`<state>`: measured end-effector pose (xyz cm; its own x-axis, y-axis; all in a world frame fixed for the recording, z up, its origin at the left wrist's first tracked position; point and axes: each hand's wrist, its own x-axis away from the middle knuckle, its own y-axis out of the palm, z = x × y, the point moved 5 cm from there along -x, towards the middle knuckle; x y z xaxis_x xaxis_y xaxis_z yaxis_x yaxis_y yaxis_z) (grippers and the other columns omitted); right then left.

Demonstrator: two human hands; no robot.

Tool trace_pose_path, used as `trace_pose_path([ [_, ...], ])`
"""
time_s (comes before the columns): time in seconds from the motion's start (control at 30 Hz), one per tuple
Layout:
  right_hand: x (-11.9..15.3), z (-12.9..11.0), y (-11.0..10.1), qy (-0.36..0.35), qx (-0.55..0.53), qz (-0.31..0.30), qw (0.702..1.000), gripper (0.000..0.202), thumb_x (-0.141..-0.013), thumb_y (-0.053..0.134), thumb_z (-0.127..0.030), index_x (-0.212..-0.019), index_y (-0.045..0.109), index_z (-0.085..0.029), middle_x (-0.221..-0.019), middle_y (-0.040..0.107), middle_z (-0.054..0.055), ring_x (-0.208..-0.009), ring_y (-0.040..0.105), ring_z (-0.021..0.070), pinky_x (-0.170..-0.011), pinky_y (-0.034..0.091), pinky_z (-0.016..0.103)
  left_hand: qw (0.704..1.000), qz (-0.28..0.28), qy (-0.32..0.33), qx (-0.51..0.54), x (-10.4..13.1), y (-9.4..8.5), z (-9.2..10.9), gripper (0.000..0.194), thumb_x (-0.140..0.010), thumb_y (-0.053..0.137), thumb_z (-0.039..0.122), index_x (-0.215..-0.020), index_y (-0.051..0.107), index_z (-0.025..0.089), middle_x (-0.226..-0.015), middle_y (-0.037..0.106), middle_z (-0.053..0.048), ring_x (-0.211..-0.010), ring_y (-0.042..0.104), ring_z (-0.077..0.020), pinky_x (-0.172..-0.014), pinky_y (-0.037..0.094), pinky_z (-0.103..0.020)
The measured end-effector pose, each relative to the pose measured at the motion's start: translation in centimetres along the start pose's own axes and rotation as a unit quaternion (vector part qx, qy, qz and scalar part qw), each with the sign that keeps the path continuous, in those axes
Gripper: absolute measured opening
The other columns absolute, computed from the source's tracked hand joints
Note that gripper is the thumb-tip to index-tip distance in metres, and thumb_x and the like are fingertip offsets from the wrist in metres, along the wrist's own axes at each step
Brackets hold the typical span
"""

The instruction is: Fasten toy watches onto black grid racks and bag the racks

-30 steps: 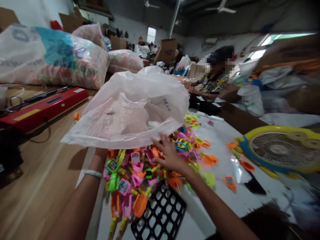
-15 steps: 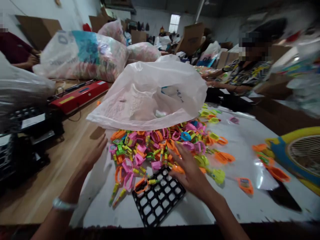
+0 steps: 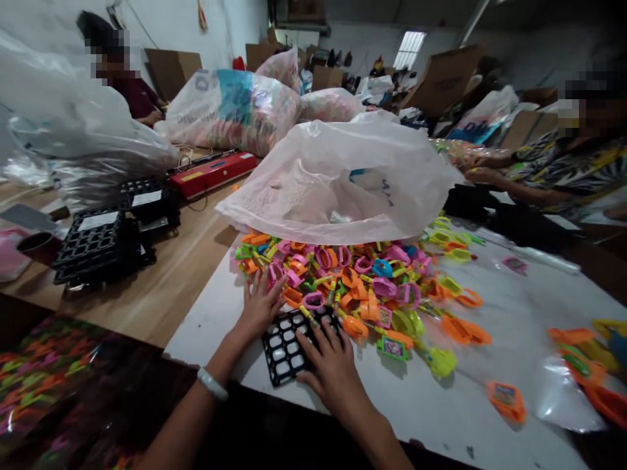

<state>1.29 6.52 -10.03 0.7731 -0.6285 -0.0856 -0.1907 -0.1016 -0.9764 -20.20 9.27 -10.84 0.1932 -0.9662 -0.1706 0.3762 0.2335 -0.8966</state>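
Spread flat, my left hand [image 3: 260, 305] rests at the near left edge of a heap of plastic toy watches [image 3: 350, 277] in orange, pink, green and yellow. Thin yellow patterned sticks are mixed into the heap. Beside that hand, a black grid tray [image 3: 280, 354] with square holes lies on the white tabletop. My right hand [image 3: 333, 365] is over the tray's right part, its fingers apart and hiding some of the holes. Neither hand grips anything. A large translucent bag [image 3: 313, 189] lies behind the heap, its mouth toward me.
Stacked black trays [image 3: 93, 241] stand on the wooden table at left, near a red sealing machine [image 3: 213, 175]. Full bags [image 3: 230, 111] lie farther back. Loose watches [image 3: 507, 401] are scattered at right. Co-workers sit at far left and right. Colourful pieces fill the floor area lower left.
The view has swung left. My left hand has moved in to the heap's edge, and my right hand has come down over the tray. Watches that lay around the tray have been pushed back.
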Motion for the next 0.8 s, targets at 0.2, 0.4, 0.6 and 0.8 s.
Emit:
trace_pose_path([
  [0.2, 0.7, -4.6, 0.7, 0.03, -0.027, 0.056, 0.998, 0.063, -0.087, 0.069, -0.032, -0.147, 0.049, -0.03, -0.142, 0.059, 0.012, -0.124, 0.055, 0.0335, -0.095, 0.048, 0.049, 0.997, 0.079, 0.009, 0.011, 4.5, -3.0, -0.7, 0.049, -0.098, 0.049, 0.028, -0.147, 0.046, 0.031, -0.16, 0.035, -0.014, -0.149, 0.029, -0.0354, -0.114, 0.029, -0.063],
  [0.4, 0.2, -7.2, -1.2, 0.039, -0.12, 0.142, 0.982, 0.038, -0.094, 0.059, -0.033, -0.131, 0.061, -0.022, -0.124, 0.065, 0.013, -0.111, 0.061, 0.0284, -0.092, 0.052, 0.041, 0.981, 0.188, 0.04, -0.001, 15.2, -4.4, 0.4, 0.042, -0.097, 0.054, 0.026, -0.139, 0.053, 0.024, -0.14, 0.057, -0.015, -0.128, 0.053, -0.0285, -0.103, 0.048, -0.047],
  [0.6, -6.3, -4.1, -2.2, 0.195, -0.085, 0.09, 0.973, 0.031, -0.096, 0.053, -0.046, -0.099, 0.068, -0.019, -0.098, 0.069, 0.012, -0.089, 0.066, 0.0255, -0.073, 0.051, 0.035, 0.984, 0.13, 0.116, 0.024, 15.3, -3.8, -0.3, 0.035, -0.096, 0.055, 0.023, -0.131, 0.06, 0.023, -0.137, 0.061, -0.013, -0.126, 0.055, -0.0271, -0.105, 0.047, -0.05],
  [0.8, -8.5, -0.3, -1.4, 0.256, -0.146, 0.077, 0.952, 0.021, -0.087, 0.055, -0.038, -0.077, 0.062, -0.02, -0.08, 0.069, 0.009, -0.072, 0.065, 0.0219, -0.062, 0.047, 0.032, 0.975, 0.19, 0.115, 0.031, 14.9, -5.9, -1.0, 0.035, -0.095, 0.057, 0.016, -0.129, 0.061, 0.023, -0.126, 0.068, -0.011, -0.119, 0.059, -0.0268, -0.103, 0.048, -0.051],
])
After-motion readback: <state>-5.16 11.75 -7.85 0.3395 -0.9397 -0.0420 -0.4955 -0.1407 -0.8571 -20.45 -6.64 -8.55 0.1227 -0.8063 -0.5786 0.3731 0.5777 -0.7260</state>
